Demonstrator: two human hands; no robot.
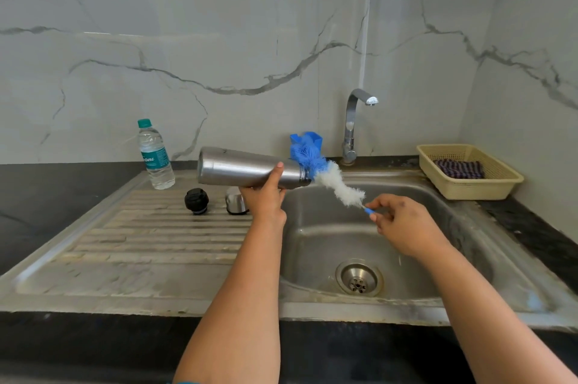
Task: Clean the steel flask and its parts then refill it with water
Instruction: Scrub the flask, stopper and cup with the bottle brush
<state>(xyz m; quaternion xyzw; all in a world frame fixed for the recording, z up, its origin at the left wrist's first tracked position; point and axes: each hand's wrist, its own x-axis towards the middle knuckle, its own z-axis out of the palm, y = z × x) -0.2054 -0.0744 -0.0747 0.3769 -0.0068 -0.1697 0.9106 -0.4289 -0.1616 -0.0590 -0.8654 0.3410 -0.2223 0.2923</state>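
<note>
Here the left hand (266, 196) grips the steel flask (247, 168) from below, holding it nearly level above the sink (312, 227), mouth toward the tap (353, 124). The right hand (403, 224) pinches the thin blue handle of a bottle brush (331, 177), whose blue and white bristles lie at the flask's mouth; whether any are inside is hard to tell. On the drainboard (140, 242) stand 2 parts, a black stopper (196, 200) and a steel cap (235, 202). A water bottle (154, 155) stands behind them.

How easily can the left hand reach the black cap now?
Probably not yet: the left hand holds the flask. The black cap lies uncovered on the drainboard, close by.
</note>
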